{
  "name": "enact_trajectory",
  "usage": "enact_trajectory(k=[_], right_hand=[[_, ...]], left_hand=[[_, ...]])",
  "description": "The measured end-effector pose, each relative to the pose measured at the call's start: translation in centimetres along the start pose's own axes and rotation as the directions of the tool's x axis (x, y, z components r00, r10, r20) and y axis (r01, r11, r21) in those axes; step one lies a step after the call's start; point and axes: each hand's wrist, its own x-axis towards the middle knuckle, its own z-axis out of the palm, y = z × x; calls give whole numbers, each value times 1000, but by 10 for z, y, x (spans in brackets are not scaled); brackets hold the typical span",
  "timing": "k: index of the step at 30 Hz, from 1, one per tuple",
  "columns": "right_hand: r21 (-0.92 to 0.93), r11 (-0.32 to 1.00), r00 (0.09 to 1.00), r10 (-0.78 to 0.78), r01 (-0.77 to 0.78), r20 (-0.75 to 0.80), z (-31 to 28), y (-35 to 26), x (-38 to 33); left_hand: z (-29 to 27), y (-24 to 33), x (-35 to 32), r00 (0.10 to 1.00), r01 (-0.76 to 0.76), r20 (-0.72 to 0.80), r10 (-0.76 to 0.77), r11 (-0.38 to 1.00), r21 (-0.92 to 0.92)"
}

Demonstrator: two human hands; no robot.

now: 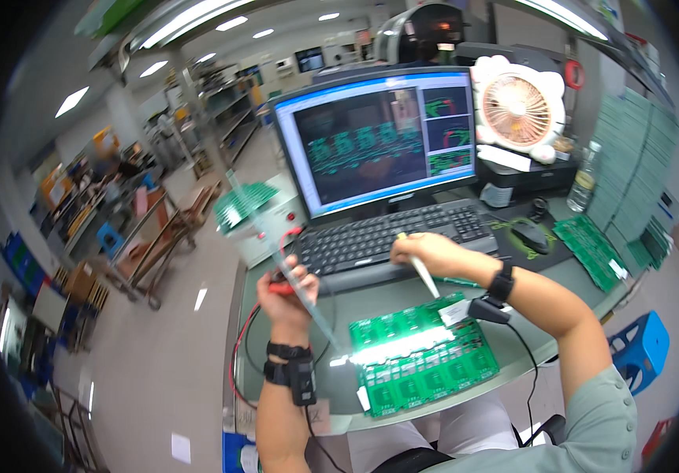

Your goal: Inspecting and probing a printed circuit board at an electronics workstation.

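A green circuit board panel (pixel 422 359) lies on the grey desk (pixel 371 296) in front of me, shiny under the lamp. My left hand (pixel 286 288) holds a red-handled probe (pixel 282 288) with a red cable, raised to the left of the board. My right hand (pixel 426 254) grips a white pen-like probe (pixel 423 272) whose tip points down at the board's upper edge. Both wrists wear black bands. A white label (pixel 454 312) sits on the board's top right corner.
Behind the board are a black keyboard (pixel 390 235), a monitor (pixel 379 138) showing a green board layout, a mouse (pixel 530 234), a small fan (pixel 519 106), a water bottle (pixel 583 180) and stacks of green boards (pixel 635 169). A blue stool (pixel 640 347) stands at right.
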Motion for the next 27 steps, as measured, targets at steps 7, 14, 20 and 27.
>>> enact_trajectory(k=[7, 14, 20, 27], right_hand=[[-391, 919, 999, -32, 44, 36, 19, -5, 12], [827, 525, 979, 140, -200, 148, 27, -63, 17], [888, -26, 848, 286, -459, 446, 33, -90, 11], [859, -43, 840, 186, -511, 509, 44, -85, -13]], left_hand=[[2, -8, 4, 989, -32, -145, 42, 997, 69], [20, -41, -10, 999, -33, 19, 32, 999, 27], [38, -63, -26, 991, -29, 131, 19, 997, 78], [43, -77, -38, 984, -11, 178, -12, 992, 127]])
